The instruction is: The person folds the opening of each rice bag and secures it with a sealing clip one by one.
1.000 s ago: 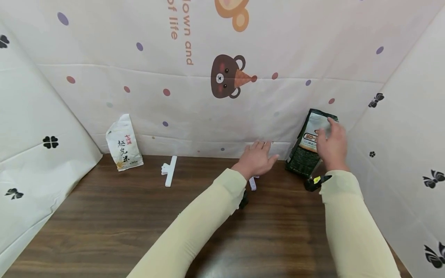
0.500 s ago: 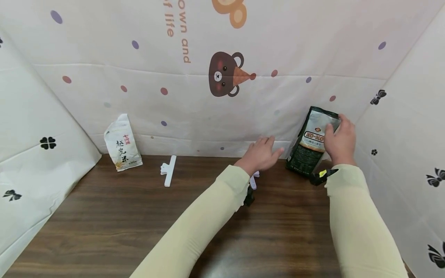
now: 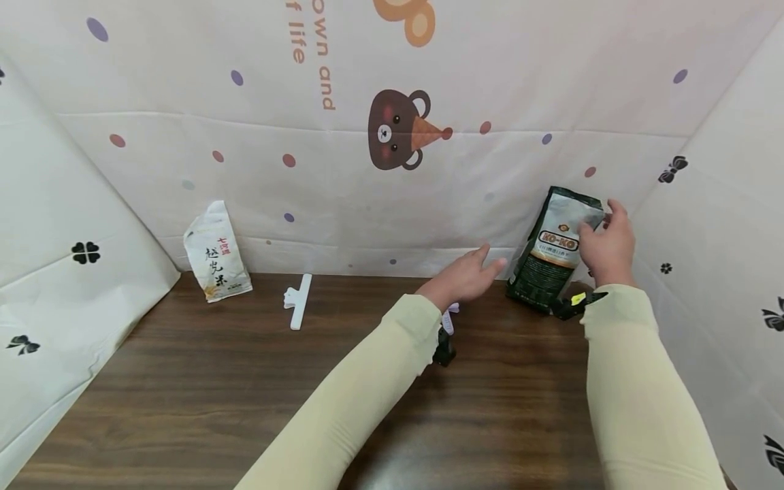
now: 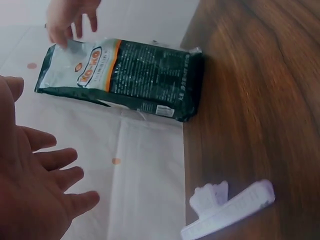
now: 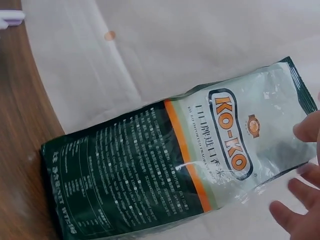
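Note:
A dark green and silver KO-KO rice bag (image 3: 547, 248) leans against the back wall at the right, its base on the table. My right hand (image 3: 609, 245) holds its upper right edge. In the right wrist view the thumb (image 5: 307, 127) presses the front, while some lower fingers stay off the bag. To the left of the bag, my left hand (image 3: 463, 275) hovers with fingers stretched out and holds nothing. Under it lies a pale purple sealing clip (image 4: 227, 210), partly hidden by the hand and wrist in the head view.
On the left, a white rice bag (image 3: 217, 253) leans on the back wall. A white sealing clip (image 3: 297, 301) lies on the brown wooden table (image 3: 214, 388) beside it. Patterned cloth walls (image 3: 306, 190) enclose the back and both sides.
My right hand has moved right, from in front of the rice bag to its upper right edge. The left hand has shifted slightly right and turned. The view has shifted a little.

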The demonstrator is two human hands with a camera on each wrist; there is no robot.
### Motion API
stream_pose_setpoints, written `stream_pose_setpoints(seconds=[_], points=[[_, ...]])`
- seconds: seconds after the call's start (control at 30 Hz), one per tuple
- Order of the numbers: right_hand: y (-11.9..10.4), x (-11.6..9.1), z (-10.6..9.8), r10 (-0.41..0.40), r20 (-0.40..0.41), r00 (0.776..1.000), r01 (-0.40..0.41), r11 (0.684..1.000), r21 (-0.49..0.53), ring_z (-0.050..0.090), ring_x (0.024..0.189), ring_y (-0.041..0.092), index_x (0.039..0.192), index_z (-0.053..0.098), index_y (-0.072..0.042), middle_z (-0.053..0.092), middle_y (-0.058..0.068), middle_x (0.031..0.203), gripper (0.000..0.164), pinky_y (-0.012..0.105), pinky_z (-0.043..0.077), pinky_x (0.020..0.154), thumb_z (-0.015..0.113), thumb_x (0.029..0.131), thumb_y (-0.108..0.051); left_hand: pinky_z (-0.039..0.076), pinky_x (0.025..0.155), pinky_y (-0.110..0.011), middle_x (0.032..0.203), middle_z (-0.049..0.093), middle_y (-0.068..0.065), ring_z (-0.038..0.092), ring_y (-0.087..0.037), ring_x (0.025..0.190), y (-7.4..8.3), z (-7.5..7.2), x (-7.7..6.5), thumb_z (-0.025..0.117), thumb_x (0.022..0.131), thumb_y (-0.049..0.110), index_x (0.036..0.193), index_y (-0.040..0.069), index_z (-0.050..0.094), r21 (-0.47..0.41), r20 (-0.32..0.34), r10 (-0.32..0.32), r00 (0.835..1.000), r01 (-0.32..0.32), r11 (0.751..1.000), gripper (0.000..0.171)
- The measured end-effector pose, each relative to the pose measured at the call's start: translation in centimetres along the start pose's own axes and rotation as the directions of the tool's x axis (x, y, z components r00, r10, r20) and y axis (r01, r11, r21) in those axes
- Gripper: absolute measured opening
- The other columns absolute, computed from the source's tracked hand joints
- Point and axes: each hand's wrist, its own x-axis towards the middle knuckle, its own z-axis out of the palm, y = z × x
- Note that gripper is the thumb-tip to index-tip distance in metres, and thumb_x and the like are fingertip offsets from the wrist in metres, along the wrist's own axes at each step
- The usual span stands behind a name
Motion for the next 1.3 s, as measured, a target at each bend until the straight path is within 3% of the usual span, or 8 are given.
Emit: stream_pose_setpoints(seconds=[0.13,0.3,0.47,0.63,0.73,0.9,1.07,1.3], points=[[0.4,0.1,-0.5,0.088,0.034,0.996,-0.091,0.993,0.074,0.05,0.118,0.018,0.156,0.004,-0.031,0.045,0.005,0.14,0.072,0.036,0.047,0.089,0.046,0.098,-0.038,0.021,0.12,-0.038,0.163,0.018,0.002,0.019,-0.017,0.149,-0.1,0.0,-0.1,0.025,0.1,0.062,0.156,0.024,0.011,-0.095,0.026,-0.021,0.999,0.024,0.995,0.07],[1.0,0.0,-0.8,0.111,0.059,0.992,-0.118,0.984,0.136,0.046,0.091,0.0,0.155,0.02,-0.028,0.049,-0.014,0.112,0.066,0.021,0.042,0.075,0.051,0.098,-0.038,0.022,0.119,-0.041,0.163,0.018,0.002,0.02,-0.019,0.149,-0.5,0.1,-0.1,0.024,0.099,0.064,0.156,0.026,0.01,-0.135,0.044,-0.034,0.998,0.04,0.99,0.07],[1.4,-0.3,-0.8,0.115,0.071,0.991,-0.126,0.973,0.194,0.044,0.088,0.003,0.145,0.043,-0.022,0.046,-0.016,0.1,0.054,0.017,0.041,0.065,0.056,0.096,-0.038,0.022,0.119,-0.042,0.162,0.018,0.004,0.02,-0.019,0.149,-0.8,0.1,-0.2,0.025,0.098,0.065,0.156,0.029,0.012,-0.178,0.046,-0.046,0.998,0.054,0.983,0.07],[1.8,-0.9,-1.1,0.129,0.099,0.987,-0.149,0.96,0.236,0.045,0.09,0.009,0.121,0.06,-0.019,0.048,-0.013,0.099,0.039,0.02,0.043,0.065,0.059,0.092,-0.045,0.023,0.119,-0.044,0.162,0.019,0.006,0.022,-0.02,0.149,-1.1,0.1,-0.3,0.026,0.097,0.066,0.155,0.033,0.014,-0.208,0.049,-0.061,0.997,0.07,0.976,0.067],[2.1,-1.1,-1.2,0.11,0.117,0.987,-0.144,0.93,0.34,0.046,0.095,0.007,0.111,0.064,-0.018,0.05,-0.012,0.102,0.031,0.02,0.045,0.075,0.064,0.09,-0.04,0.024,0.118,-0.044,0.162,0.02,0.006,0.022,-0.02,0.149,-1.1,0.1,-0.4,0.026,0.097,0.067,0.155,0.034,0.014,-0.223,0.057,-0.069,0.996,0.08,0.971,0.068],[2.7,-1.4,-1.3,0.062,0.15,0.987,-0.132,0.847,0.515,0.047,0.1,0.005,0.104,0.068,-0.013,0.052,-0.008,0.105,0.026,0.023,0.044,0.087,0.071,0.086,-0.031,0.026,0.118,-0.045,0.161,0.022,0.004,0.024,-0.02,0.148,-1.2,0.2,-0.5,0.027,0.097,0.066,0.155,0.033,0.013,-0.236,0.058,-0.064,0.996,0.076,0.969,0.068],[3.1,-1.8,-1.5,0.006,0.173,0.985,-0.107,0.808,0.58,0.048,0.1,0.006,0.099,0.07,-0.013,0.054,-0.007,0.104,0.02,0.021,0.044,0.084,0.073,0.085,-0.028,0.028,0.116,-0.044,0.159,0.028,-0.003,0.028,-0.021,0.146,-1.2,0.4,-0.4,0.028,0.098,0.063,0.156,0.029,0.014,-0.248,0.015,-0.034,0.999,0.037,0.968,0.069],[3.5,-2.7,-1.7,-0.053,0.196,0.979,-0.077,0.796,0.6,0.049,0.089,0.009,0.085,0.069,-0.017,0.053,-0.008,0.096,0.006,0.019,0.04,0.071,0.071,0.088,-0.022,0.032,0.114,-0.043,0.156,0.035,0.0,0.033,-0.021,0.144,-1.0,0.9,0.0,0.034,0.098,0.061,0.155,0.03,0.018,-0.216,-0.046,-0.013,0.999,0.002,0.976,0.067]])
